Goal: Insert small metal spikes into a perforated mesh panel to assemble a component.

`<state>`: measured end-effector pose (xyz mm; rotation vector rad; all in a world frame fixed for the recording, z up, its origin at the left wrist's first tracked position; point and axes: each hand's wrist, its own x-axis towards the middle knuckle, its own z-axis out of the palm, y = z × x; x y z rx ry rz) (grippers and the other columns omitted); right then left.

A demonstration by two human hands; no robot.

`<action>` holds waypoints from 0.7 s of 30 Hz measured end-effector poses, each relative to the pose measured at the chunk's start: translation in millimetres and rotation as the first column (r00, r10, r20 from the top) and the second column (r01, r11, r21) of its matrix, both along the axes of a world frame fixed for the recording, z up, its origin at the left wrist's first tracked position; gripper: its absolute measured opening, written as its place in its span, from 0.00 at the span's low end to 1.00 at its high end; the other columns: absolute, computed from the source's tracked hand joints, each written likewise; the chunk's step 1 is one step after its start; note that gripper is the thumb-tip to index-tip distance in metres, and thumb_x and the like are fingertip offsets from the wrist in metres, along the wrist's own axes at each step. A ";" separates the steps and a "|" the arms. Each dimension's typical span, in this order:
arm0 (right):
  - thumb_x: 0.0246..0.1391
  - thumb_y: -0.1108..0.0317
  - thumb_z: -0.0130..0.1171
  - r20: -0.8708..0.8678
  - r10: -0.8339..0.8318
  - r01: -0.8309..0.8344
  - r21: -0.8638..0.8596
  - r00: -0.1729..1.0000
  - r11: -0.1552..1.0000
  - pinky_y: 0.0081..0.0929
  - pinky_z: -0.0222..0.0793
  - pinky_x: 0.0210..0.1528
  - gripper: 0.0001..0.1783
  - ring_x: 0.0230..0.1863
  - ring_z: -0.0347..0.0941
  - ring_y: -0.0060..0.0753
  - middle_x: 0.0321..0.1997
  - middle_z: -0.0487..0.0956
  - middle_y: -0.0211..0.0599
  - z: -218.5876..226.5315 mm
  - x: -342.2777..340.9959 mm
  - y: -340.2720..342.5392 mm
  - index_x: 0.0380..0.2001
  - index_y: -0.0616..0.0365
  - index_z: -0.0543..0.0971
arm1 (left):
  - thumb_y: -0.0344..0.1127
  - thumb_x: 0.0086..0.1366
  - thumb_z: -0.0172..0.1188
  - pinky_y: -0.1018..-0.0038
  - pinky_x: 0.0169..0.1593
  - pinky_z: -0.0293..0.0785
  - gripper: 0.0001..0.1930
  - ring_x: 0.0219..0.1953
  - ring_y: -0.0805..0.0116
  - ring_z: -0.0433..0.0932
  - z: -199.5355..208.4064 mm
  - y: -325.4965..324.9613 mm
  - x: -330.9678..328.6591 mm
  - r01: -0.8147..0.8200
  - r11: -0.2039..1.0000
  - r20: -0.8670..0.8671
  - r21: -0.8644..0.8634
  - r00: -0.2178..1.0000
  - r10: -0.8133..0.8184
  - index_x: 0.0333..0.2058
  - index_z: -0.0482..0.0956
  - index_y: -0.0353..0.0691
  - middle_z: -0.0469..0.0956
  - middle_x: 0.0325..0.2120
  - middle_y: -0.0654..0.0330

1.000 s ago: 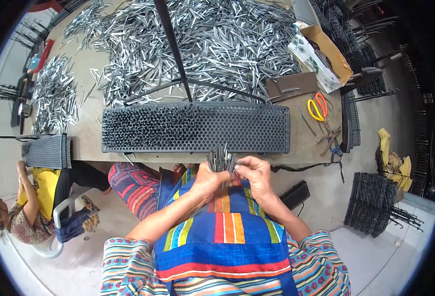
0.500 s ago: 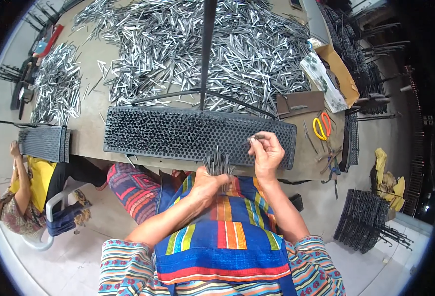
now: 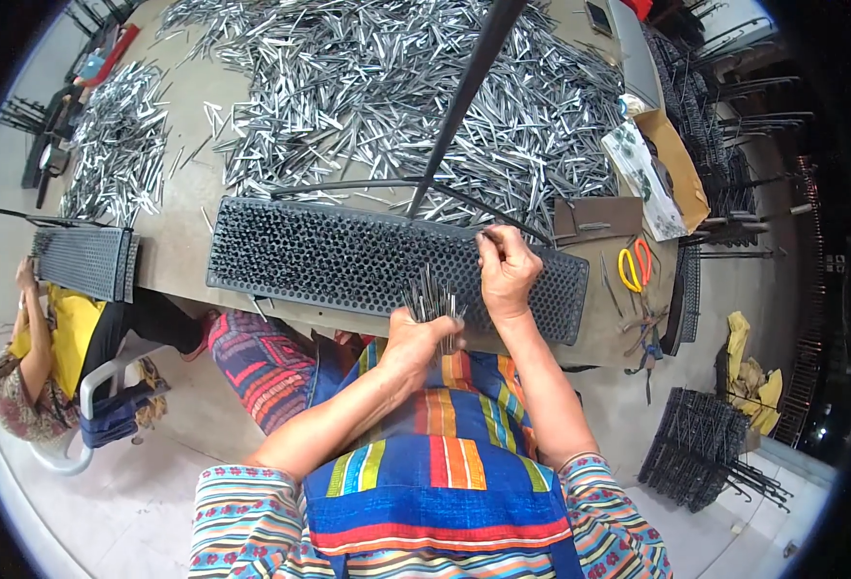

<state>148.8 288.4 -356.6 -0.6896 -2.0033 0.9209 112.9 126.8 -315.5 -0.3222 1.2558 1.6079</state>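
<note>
My left hand is closed round an upright bundle of thin dark-grey metal pieces, just in front of the long black perforated rack. Round holes cover the rack; many at its left and middle have dark ends standing in them, while those at the right look bare. Over the rack's right half, near its far edge, my right hand is pinched. Something small and dark shows at its fingertips, too small to make out.
Loose metal pieces lie heaped behind the rack, under a slanting black rod. To the right are orange-and-yellow-handled scissors, a brown pad and an open cardboard box. A seated co-worker handles another rack at left.
My right hand has moved left and farther away over the rack, still pinched. My left hand keeps the bundle, slightly nearer the rack. The whole view has tilted a little.
</note>
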 end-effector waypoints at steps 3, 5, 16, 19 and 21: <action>0.49 0.81 0.63 0.011 0.006 -0.007 0.146 1.000 0.989 0.18 0.66 0.20 0.05 0.18 0.71 0.17 0.23 0.78 0.32 3.3 -2.5 4.7 0.30 0.62 0.79 | 0.21 0.51 0.63 0.75 0.22 0.75 0.05 0.19 0.67 0.79 -1.4 2.0 -1.3 -0.002 0.999 0.009 0.035 1.000 0.002 0.27 0.77 0.33 0.79 0.22 0.58; 0.48 0.81 0.63 0.010 0.014 -0.016 0.164 1.000 0.986 0.19 0.66 0.21 0.05 0.18 0.72 0.19 0.23 0.78 0.34 8.4 -2.6 4.5 0.30 0.62 0.80 | 0.22 0.52 0.62 0.75 0.22 0.75 0.04 0.19 0.67 0.79 2.1 2.4 -2.7 0.017 0.999 0.036 0.044 0.999 -0.019 0.27 0.78 0.33 0.79 0.22 0.57; 0.45 0.74 0.66 0.134 0.422 -0.317 -0.470 0.897 0.824 0.18 0.69 0.25 0.09 0.25 0.75 0.18 0.33 0.80 0.34 46.4 32.1 -13.7 0.32 0.66 0.82 | 0.23 0.52 0.61 0.76 0.21 0.75 0.05 0.20 0.68 0.80 0.1 8.2 -3.8 -0.063 0.995 0.088 0.072 0.994 0.056 0.29 0.80 0.34 0.81 0.23 0.58; 0.47 0.76 0.64 0.032 0.399 -0.274 -0.677 0.916 0.683 0.15 0.66 0.21 0.05 0.19 0.70 0.15 0.28 0.79 0.31 36.6 47.5 -26.9 0.30 0.66 0.81 | 0.22 0.52 0.61 0.76 0.22 0.75 0.05 0.20 0.68 0.80 6.8 11.4 -3.0 -0.056 0.994 0.094 0.090 0.994 0.048 0.30 0.80 0.34 0.81 0.23 0.58; 0.49 0.77 0.63 -0.059 0.310 -0.252 -0.733 0.949 0.632 0.14 0.64 0.21 0.03 0.19 0.70 0.14 0.26 0.78 0.30 26.7 48.4 -24.5 0.29 0.66 0.81 | 0.22 0.52 0.60 0.75 0.22 0.75 0.05 0.20 0.68 0.80 12.4 12.8 -2.3 -0.053 0.996 0.080 0.071 0.996 0.048 0.30 0.80 0.33 0.82 0.24 0.57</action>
